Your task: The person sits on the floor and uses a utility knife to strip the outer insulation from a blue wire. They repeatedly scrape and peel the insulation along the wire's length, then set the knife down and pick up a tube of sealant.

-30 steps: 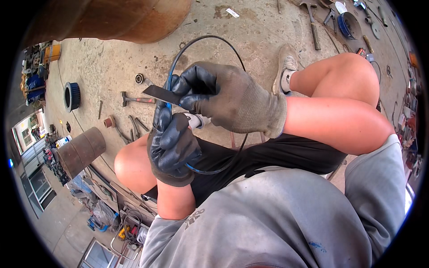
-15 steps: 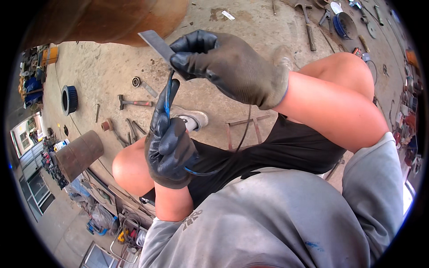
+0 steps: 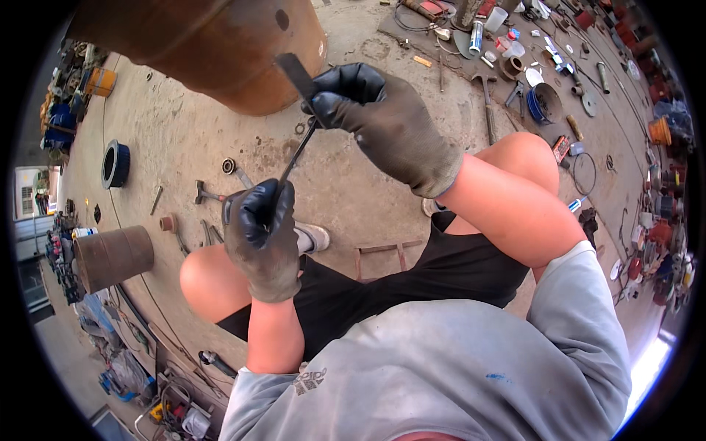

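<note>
Head view, right fingers [image 3: 331,110] pinching dark strip [image 3: 296,76]

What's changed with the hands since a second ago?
The right gloved hand, still gripping the flat, dark rectangular strip, has moved up and away from the left gloved hand; the strip points more upward. The thin dark cable runs between the hands, its wide loop no longer visible. The left hand keeps its hold; the red-handled hammer stays put.

Ten o'clock off my right hand [image 3: 382,114], a rusty barrel [image 3: 206,51] blocked the way! The thin dark cable [image 3: 296,156] barred the gap to my left hand [image 3: 261,226]; from there, two o'clock was open floor [image 3: 357,176], three had my shoe [image 3: 315,235], ten a hammer [image 3: 200,192].
</note>
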The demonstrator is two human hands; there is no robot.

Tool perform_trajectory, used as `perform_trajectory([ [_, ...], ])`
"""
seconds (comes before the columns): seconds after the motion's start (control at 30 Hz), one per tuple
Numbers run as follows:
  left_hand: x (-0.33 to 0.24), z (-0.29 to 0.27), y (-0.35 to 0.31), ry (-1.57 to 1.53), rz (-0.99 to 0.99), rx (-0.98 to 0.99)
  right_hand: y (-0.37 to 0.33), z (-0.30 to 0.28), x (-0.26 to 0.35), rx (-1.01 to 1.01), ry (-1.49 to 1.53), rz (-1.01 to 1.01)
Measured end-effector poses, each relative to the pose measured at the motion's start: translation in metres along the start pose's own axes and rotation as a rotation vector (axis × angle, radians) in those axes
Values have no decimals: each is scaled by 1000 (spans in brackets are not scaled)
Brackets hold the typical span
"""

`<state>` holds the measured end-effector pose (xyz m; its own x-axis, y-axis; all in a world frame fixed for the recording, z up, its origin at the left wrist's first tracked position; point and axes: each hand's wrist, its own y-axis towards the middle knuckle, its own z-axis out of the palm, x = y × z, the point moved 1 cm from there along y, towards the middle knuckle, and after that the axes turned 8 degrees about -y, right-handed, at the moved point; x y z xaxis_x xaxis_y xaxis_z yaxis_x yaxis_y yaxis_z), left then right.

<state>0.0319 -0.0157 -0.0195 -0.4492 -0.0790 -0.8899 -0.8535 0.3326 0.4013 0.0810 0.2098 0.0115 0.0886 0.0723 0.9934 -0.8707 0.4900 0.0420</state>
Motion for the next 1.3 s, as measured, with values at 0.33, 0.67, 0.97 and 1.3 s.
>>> perform_trajectory([
  [0.33, -60, -53, -5, -165, -420, -112, -21, 35, 31, 128, -41, -67],
  [0.67, -48, -83, -70, 29, -445, -217, -117, 94, -34, 32, -52, 6],
  [0.97, -30, -69, -57, 20, -257, -37, -119, 99, -45, -35, 10, 44],
  [1.3, 6, -57, -56, 70, -235, 4, -113, 89, -62, 8, -140, 37],
])
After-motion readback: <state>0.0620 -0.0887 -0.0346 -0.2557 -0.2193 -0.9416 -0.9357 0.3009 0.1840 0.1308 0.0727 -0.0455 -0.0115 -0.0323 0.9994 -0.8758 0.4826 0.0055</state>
